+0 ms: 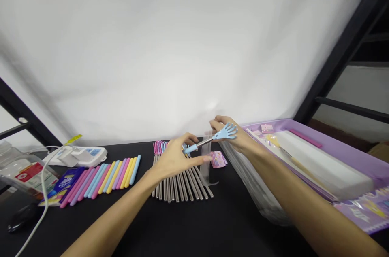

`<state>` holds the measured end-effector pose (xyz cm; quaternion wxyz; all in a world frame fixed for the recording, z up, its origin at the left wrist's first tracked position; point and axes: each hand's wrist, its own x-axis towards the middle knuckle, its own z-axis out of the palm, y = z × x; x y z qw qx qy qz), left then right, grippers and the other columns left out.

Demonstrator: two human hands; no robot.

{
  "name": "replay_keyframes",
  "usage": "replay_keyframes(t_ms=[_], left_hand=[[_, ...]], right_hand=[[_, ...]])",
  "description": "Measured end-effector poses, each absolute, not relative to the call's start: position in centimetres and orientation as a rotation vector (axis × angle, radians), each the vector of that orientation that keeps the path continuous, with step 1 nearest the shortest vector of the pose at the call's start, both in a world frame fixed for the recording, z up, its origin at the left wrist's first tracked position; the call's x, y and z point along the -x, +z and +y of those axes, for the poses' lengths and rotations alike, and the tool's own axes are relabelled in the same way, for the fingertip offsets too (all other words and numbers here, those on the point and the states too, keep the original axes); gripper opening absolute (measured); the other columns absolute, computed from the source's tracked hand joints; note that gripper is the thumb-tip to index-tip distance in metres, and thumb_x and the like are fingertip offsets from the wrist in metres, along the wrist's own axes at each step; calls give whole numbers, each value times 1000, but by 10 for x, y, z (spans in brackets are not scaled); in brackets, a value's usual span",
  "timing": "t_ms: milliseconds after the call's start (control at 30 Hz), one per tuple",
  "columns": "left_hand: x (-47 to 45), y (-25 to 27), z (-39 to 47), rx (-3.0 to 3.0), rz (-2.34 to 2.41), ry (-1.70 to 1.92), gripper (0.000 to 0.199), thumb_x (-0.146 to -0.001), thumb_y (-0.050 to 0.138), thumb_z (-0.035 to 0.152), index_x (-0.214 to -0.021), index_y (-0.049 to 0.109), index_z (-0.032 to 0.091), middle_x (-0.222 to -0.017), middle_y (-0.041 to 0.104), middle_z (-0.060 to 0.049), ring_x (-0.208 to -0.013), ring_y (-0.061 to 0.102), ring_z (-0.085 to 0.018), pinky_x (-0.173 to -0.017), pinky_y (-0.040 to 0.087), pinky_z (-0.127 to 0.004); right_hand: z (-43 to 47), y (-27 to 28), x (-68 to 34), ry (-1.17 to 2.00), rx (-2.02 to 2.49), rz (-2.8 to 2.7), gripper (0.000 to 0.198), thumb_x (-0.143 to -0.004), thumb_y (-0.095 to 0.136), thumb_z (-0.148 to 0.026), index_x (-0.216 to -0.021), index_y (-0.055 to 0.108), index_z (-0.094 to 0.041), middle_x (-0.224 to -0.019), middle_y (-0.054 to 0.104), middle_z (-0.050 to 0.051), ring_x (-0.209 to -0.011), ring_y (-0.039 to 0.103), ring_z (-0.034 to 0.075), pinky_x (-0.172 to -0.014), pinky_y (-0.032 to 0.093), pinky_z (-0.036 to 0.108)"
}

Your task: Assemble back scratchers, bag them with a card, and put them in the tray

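Hands (172,155) forward, left with blue backscratcher (224,132)

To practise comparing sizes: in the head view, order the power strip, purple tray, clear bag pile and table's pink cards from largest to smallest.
1. Purple tray
2. Clear bag pile, partly hidden by a forearm
3. Power strip
4. Pink cards
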<state>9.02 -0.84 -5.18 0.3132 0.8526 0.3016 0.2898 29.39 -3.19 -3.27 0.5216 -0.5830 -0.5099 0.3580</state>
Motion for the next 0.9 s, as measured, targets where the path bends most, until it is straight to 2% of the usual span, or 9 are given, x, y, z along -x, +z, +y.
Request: replay_keyframes(t_ms=[167,300,333,433,533,600,667,767,900], left_hand=[[-92,-56,-13,-2119,810,699,46,-73,72,52,-105,60,22,-88,69,-2,-73,64,-17,-60,46,-25],[-93,-59,-17,-2106,887,775,61,-60,81,52,-110,59,23,-89,70,-2,-74,65,-18,-59,46,-25],[-95,-61,-18,-2114,901,794,58,-62,80,49,-110,58,23,-88,70,-2,-68,64,-17,-57,45,-25],[-99,-66,-18,-2123,916,829,34,-74,69,32,-105,59,21,-80,70,0,-55,59,-12,-53,42,-24],[-99,-68,-12,-2092,899,862,22,-78,62,24,-99,64,19,-81,71,-1,-70,65,-16,-62,47,-26],[-97,-67,-7,-2044,840,909,21,-82,61,28,-100,67,19,-89,71,-3,-85,66,-19,-74,49,-29],[-95,-66,-2,-1962,792,969,24,-85,60,34,-102,68,19,-95,71,-4,-90,64,-20,-77,49,-29],[-92,-64,2,-1780,783,1051,32,-84,63,42,-106,66,18,-95,69,-6,-82,63,-18,-64,48,-25],[-91,-61,1,-1609,735,1019,36,-81,68,46,-106,63,19,-94,65,-5,-66,55,-10,-49,40,-20]], right_hand=[[-26,-41,-289,966,1324,-968,15,-66,61,-31,-67,51,-20,-61,49,-2,-71,64,21,-55,52,29],[-25,-46,-287,946,1268,-914,17,-66,61,-31,-67,49,-20,-67,48,-2,-76,65,22,-55,53,29],[-25,-47,-286,942,1264,-892,16,-68,60,-31,-68,50,-20,-70,49,-1,-79,64,22,-54,52,28],[-26,-49,-283,956,1257,-832,12,-71,59,-30,-71,51,-21,-78,53,3,-87,64,23,-54,52,26],[-27,-48,-283,1002,1216,-837,10,-75,61,-28,-75,54,-21,-87,58,5,-96,63,23,-62,54,26],[-28,-47,-284,1069,1185,-832,13,-75,66,-29,-82,57,-22,-98,59,5,-99,62,22,-69,57,30],[-28,-46,-285,1221,1160,-743,25,-72,74,-29,-91,59,-23,-105,59,6,-98,63,22,-75,58,36],[-29,-44,-286,1503,1084,-587,36,-70,80,-26,-100,60,-23,-101,61,8,-91,65,20,-78,58,35],[-32,-43,-283,1705,964,-592,28,-75,77,-23,-99,62,-20,-88,66,7,-85,66,18,-79,58,33]])
